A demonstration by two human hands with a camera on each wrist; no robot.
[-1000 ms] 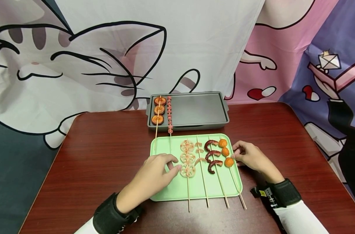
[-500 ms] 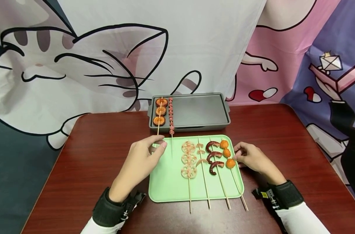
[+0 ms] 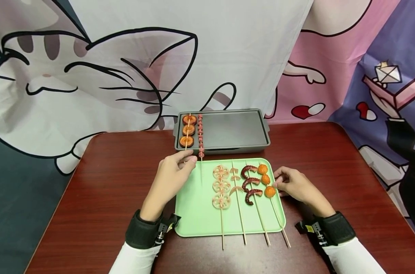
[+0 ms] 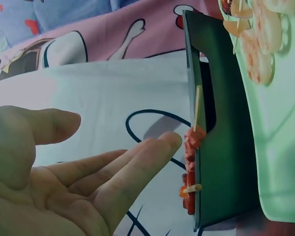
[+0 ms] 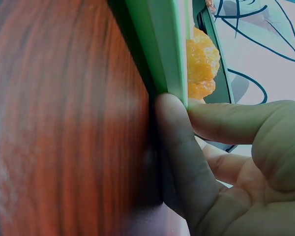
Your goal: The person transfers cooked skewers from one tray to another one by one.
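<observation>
My left hand is at the front left of a grey pan, beside the stick of a skewer of three browned mushroom-like rounds. In the left wrist view its fingers extend toward the pan, the thumb well apart, nothing between them. A thin skewer of pink pieces lies along the pan too. My right hand pinches the right rim of a light green tray between thumb and finger, close to a skewer of three orange balls.
Also on the tray are skewers of lotus root slices, pale crescent pieces and dark red tentacles, their sticks reaching past its front edge. Tray and pan stand on a reddish-brown table. Behind it hangs a printed cloth.
My left hand has moved from beside the lotus root slices, left and away, to the mushroom-like skewer's stick by the pan. The right hand keeps its pinch on the tray rim.
</observation>
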